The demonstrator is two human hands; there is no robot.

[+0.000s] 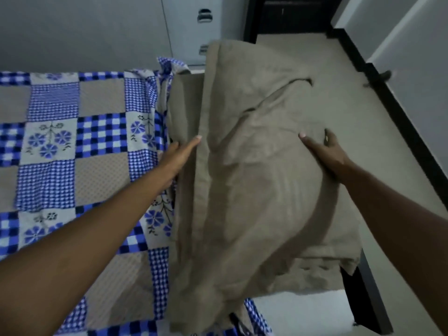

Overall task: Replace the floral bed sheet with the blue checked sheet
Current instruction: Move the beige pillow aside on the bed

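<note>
Since the blue checked sheet (72, 141) lies spread at nine o'clock, only the pillow (254, 190) seems to remain, left hand (179, 158) flat against it, right hand (327, 154) grip unclear.

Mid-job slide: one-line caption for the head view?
Left hand and right hand rest on a beige fabric pillow overlapping the blue checked patchwork sheet.

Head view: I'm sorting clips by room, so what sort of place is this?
Most likely a bedroom: a blue checked sheet is spread flat, there is a beige pillow beside it, and a grey wardrobe with metal handles stands against the wall.
</note>
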